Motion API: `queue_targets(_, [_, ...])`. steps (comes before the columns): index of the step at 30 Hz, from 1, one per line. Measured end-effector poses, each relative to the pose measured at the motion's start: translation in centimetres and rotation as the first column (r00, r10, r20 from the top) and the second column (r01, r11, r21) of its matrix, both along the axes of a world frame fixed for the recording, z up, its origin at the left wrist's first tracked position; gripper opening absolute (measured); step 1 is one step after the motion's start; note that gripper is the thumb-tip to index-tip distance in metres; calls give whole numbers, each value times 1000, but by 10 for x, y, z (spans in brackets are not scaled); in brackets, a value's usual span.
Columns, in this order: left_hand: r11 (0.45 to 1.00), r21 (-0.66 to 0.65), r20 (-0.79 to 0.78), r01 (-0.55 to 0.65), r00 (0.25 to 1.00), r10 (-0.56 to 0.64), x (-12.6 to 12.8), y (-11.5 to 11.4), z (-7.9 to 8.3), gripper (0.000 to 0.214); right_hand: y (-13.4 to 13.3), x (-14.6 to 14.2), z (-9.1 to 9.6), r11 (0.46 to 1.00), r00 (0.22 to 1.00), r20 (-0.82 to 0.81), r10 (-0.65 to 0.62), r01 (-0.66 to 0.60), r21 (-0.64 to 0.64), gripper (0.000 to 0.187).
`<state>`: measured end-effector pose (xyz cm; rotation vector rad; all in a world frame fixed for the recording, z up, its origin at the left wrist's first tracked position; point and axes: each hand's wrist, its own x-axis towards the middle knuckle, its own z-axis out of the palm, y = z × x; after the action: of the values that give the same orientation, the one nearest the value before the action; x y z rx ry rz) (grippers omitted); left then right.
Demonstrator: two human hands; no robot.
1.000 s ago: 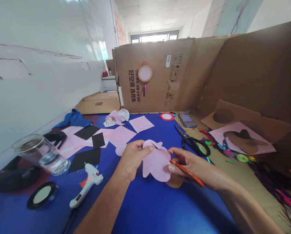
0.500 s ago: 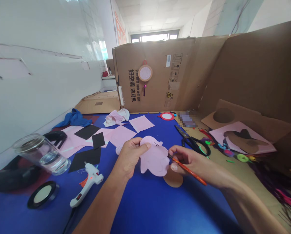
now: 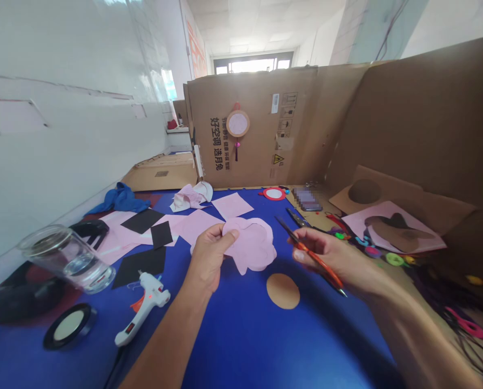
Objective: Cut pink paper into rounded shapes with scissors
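Note:
My left hand [image 3: 211, 251] pinches a pink paper cutout [image 3: 252, 246] with a wavy, cloud-like edge between thumb and fingers, above the blue table. Its layers look partly apart. In my right hand [image 3: 320, 251] is a slim orange pen-like tool [image 3: 316, 262], with a dark narrow end pointing up and left and a pointed silver tip at the lower right; its exact kind is unclear. The tool is apart from the paper. Below and between my hands, a tan cardboard disc [image 3: 283, 291] lies flat on the table.
At left stand a white hot glue gun [image 3: 146, 308], a glass of water [image 3: 73, 259] and a black round container [image 3: 69, 327]. Pink sheets [image 3: 199, 227] and black squares [image 3: 161, 234] lie behind. Cardboard walls [image 3: 257, 108] enclose the back and right. Black scissors [image 3: 296, 218] lie near colourful trinkets [image 3: 373, 252].
The paper cutout has turned and risen slightly left, uncovering the disc. My right hand has drawn away from the paper, and the orange tool's silver tip now shows.

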<state>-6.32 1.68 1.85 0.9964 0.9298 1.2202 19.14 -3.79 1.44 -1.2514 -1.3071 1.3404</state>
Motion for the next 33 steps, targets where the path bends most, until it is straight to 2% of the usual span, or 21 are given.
queue_targets(2, [1000,-12,16,-6,1000,6,3,0,-2,32,4,-12,-6,994,988,-130,-84,92,58,60])
queue_targets(6, [1000,-24,47,-3,999,4,9,-2,-6,32,12,-33,-19,989,959,-270,-92,119,89,57])
queue_targets(10, [999,-23,48,46,998,-45,14,-5,-9,32,15,-37,-24,979,923,-360,-132,177,96,55])
queue_targets(14, [991,-33,9,128,992,-127,14,-7,-10,38,14,-29,-20,975,929,-338,-150,195,104,57])
queue_targets(17, [987,-7,3,159,987,-159,12,-5,-12,36,12,-24,-17,982,954,-272,-125,159,104,57])
queue_targets(20, [988,-15,-33,156,987,-156,12,-4,-12,34,12,-24,-17,992,968,-241,-72,95,85,55])
queue_targets(26, [997,-19,-19,76,997,-76,15,-6,-11,32,16,-32,-20,977,950,-282,-135,175,123,56])
queue_targets(29, [991,-22,-86,130,988,-131,14,-5,-12,32,17,-32,-20,979,951,-278,-134,171,112,56])
queue_targets(33, [981,-7,-205,194,960,-191,12,-3,-14,34,15,-29,-19,988,971,-232,-62,93,126,55])
